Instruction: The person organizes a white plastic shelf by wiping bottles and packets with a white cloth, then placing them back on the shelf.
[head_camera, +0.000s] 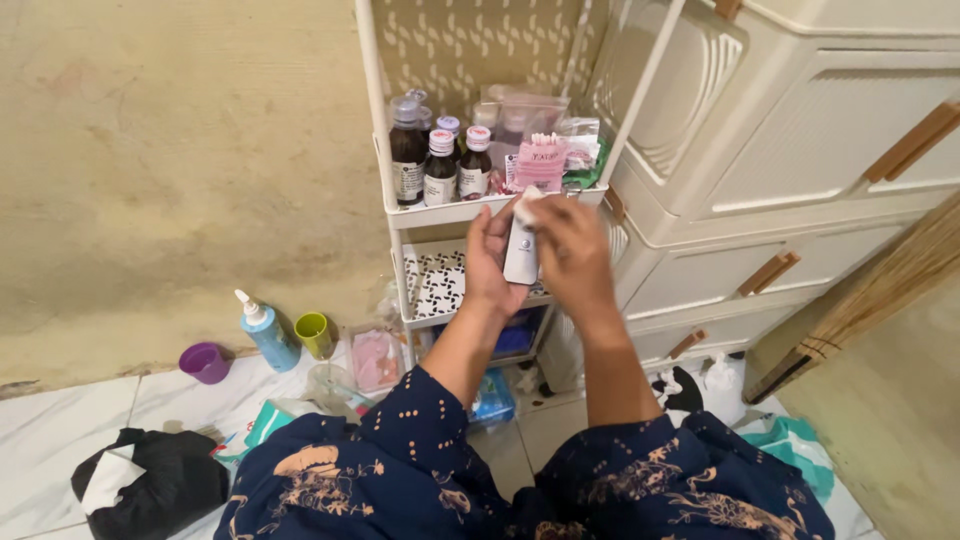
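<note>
A white tube-shaped pack (521, 250) is held upright between both hands. On the top shelf (440, 211), dark bottles (440, 160) with white labels are ranged at left — a pink packet (541, 160) and clear sachets (580, 135) at right.

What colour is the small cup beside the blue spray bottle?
Lime green cup, clearest in the head view.
</note>
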